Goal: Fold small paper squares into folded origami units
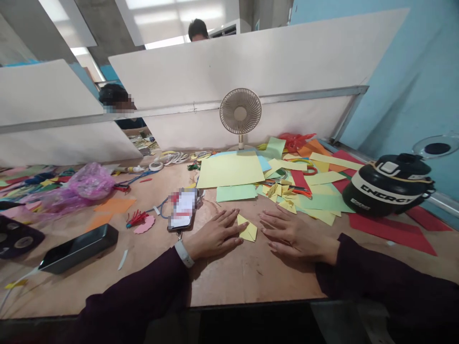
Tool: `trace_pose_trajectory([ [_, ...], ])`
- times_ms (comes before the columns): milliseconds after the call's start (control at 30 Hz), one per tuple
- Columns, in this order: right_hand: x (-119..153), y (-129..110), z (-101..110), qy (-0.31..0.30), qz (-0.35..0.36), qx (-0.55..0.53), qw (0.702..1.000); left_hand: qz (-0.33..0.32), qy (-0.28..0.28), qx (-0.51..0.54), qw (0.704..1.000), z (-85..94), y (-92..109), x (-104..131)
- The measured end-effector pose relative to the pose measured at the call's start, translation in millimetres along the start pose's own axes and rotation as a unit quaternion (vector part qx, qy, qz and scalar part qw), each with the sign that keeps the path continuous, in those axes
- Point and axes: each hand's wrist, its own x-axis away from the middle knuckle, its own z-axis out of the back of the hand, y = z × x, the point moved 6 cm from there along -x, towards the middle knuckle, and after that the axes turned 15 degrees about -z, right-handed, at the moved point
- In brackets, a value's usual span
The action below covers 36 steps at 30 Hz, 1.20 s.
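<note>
A small folded piece of yellow paper (pixel 248 232) lies on the wooden table between my hands. My left hand (pixel 221 233) rests palm down with its fingers stretched out, one fingertip touching the paper's upper left part. On the other side, my right hand (pixel 289 235) also lies flat, fingers spread, just to the right of the paper. Behind them lie a large pale yellow sheet (pixel 231 169) and a stack of light green paper (pixel 235 193). Several small folded yellow pieces (pixel 281 191) are heaped nearby, close to orange-handled scissors (pixel 303 191).
A phone (pixel 182 209) lies left of my left hand, with a grey box-shaped device (pixel 81 243) further left. A black jug (pixel 389 184) stands at the right on coloured paper. A small fan (pixel 240 112) stands before the white partition (pixel 287 62). Two people are beyond it.
</note>
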Motion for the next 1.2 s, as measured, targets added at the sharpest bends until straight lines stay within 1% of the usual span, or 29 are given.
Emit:
trace_pose_trajectory([
  [67, -11, 1, 0, 0.03, -0.044, -0.027, 0.998, 0.001, 0.009, -0.008, 1.0, 3.4, 2, 0],
  [133, -25, 4, -4, 0.047, -0.118, -0.058, 0.99, 0.008, 0.019, -0.02, 1.0, 8.4, 5, 0],
  [233, -41, 9, -22, 0.019, -0.211, -0.087, 0.973, 0.027, 0.04, -0.03, 0.998, 16.7, 6, 0],
  [300, -45, 11, -34, -0.004, -0.241, -0.111, 0.964, 0.042, 0.054, -0.023, 0.997, 20.2, 5, 1],
  [400, -45, 15, -46, -0.027, -0.248, -0.157, 0.956, 0.084, 0.096, -0.012, 0.992, 24.3, -1, 2],
  [500, -45, 15, -49, -0.052, -0.241, -0.217, 0.945, 0.119, 0.123, 0.006, 0.985, 23.3, -7, 2],
  [600, -46, 12, -48, -0.068, -0.24, -0.282, 0.927, 0.103, 0.133, 0.051, 0.984, 18.3, -7, -1],
  [700, -46, 10, -46, -0.063, -0.258, -0.35, 0.898, 0.077, 0.169, 0.104, 0.977, 16.3, -6, -1],
  [767, -45, 12, -45, -0.048, -0.285, -0.411, 0.865, 0.085, 0.21, 0.141, 0.964, 17.2, -8, 3],
  [800, -44, 12, -44, -0.04, -0.295, -0.439, 0.848, 0.096, 0.239, 0.158, 0.953, 18.9, -10, 5],
  [833, -43, 13, -44, -0.032, -0.3, -0.457, 0.837, 0.108, 0.272, 0.171, 0.941, 21.5, -11, 8],
  [867, -42, 12, -43, -0.028, -0.298, -0.464, 0.834, 0.116, 0.304, 0.18, 0.928, 24.4, -12, 11],
  [900, -42, 11, -42, -0.026, -0.289, -0.455, 0.842, 0.116, 0.329, 0.186, 0.918, 27.5, -13, 13],
  [933, -43, 10, -40, -0.02, -0.275, -0.432, 0.859, 0.107, 0.345, 0.187, 0.914, 30.3, -11, 13],
  [967, -43, 7, -36, -0.003, -0.249, -0.395, 0.884, 0.089, 0.35, 0.182, 0.915, 32.9, -9, 12],
  [1000, -43, 3, -29, 0.028, -0.21, -0.345, 0.914, 0.066, 0.349, 0.168, 0.919, 35.3, -6, 11],
  [1033, -43, -3, -21, 0.072, -0.158, -0.284, 0.943, 0.041, 0.344, 0.147, 0.926, 37.1, -3, 10],
  [1067, -42, -11, -12, 0.119, -0.097, -0.214, 0.965, 0.018, 0.338, 0.122, 0.933, 38.3, 1, 8],
  [1100, -39, -20, -6, 0.16, -0.033, -0.143, 0.976, 0.001, 0.331, 0.094, 0.939, 38.6, 3, 7],
  [1133, -37, -28, -2, 0.189, 0.025, -0.077, 0.979, -0.007, 0.324, 0.067, 0.944, 38.0, 5, 6],
  [1167, -35, -35, -1, 0.205, 0.067, -0.024, 0.976, -0.007, 0.312, 0.045, 0.949, 36.1, 5, 5],
  [1200, -34, -39, -1, 0.21, 0.092, 0.015, 0.973, -0.001, 0.297, 0.028, 0.955, 33.1, 4, 5],
])
